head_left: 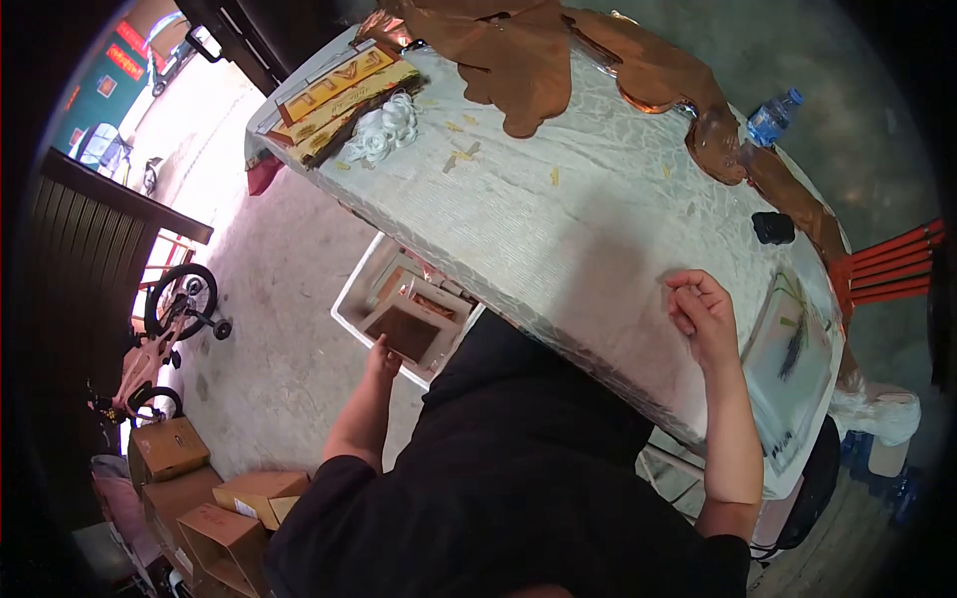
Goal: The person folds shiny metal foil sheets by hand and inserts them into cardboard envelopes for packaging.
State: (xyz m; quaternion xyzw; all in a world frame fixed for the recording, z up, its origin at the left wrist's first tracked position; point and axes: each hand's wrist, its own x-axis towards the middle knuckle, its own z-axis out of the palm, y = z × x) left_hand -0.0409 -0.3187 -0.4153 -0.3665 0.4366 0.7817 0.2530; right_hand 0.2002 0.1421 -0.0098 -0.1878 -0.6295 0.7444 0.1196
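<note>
My left hand (383, 359) reaches down to a white foam box (347, 311) beside the table's near edge. Its fingers close on the edge of a dark brown flat rectangular piece (407, 335), whose kind I cannot make out. Pale flat packs (445, 307) lie in the box around that piece. Over the white-clothed table (498, 209), my right hand (700, 314) is loosely curled, with nothing visible in its fingers. Nearest to it on the right is a clear plastic sheet or bag (768, 384) with a dark, green-stemmed bristly item (795, 334).
Brown foil-like sheets (518, 70) cover the far side. A FALL sign (344, 90), white string bundle (384, 130), black object (773, 228) and water bottle (775, 118) are on or near the table. Cardboard boxes (224, 538) and a bicycle (150, 349) stand left; a red chair (897, 264) right.
</note>
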